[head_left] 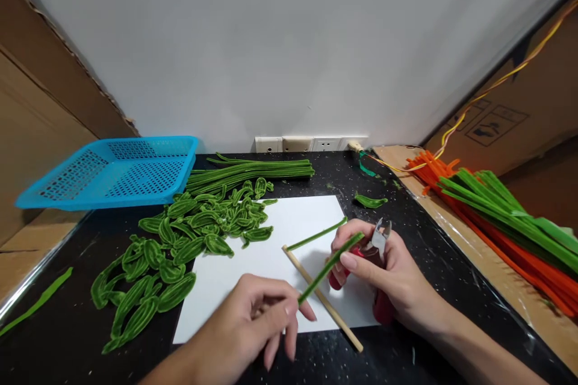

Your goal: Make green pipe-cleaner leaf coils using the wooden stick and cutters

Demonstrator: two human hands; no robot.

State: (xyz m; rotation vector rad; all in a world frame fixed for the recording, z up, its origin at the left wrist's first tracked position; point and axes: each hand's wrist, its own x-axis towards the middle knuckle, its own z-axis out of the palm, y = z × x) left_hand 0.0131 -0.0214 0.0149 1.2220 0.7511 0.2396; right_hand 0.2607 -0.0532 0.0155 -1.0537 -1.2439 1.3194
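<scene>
With the white sheet (253, 283) as the centre of the clock and 12 toward the wall (289, 48), the left hand (257, 325) is at 6 o'clock and the right hand (383, 267) at 3. The left grip is closed, thumb and fingers pinching the near end of a fuzzy green strip (327, 271). The right grip is closed too: thumb and fingertips pinch that strip close to its far end, while the same hand carries red-handled cutters (378, 240), metal tips up. The held strip slants from 7 toward 1 o'clock, above a wooden stick (334, 314).

The stick lies from 11 toward 5 o'clock, its near end running past the sheet onto the black worktop (343, 367). A second green strip (316, 234) points to 2 o'clock from the stick's far end.

A heap of looped green leaf shapes (217, 219) spreads from 9 to 11 o'clock, partly on the sheet. A lone leaf shape (371, 200) lies at 1 o'clock, a loose flat green strip (40, 301) at 9. Past the heap, a bundle of green strips (262, 169) is at 12 and a blue basket (135, 171) at 10. Orange strips (478, 219) and bright green strips (506, 210) lie together between 2 and 3. Wall sockets (327, 144) stand at 12 to 1.
</scene>
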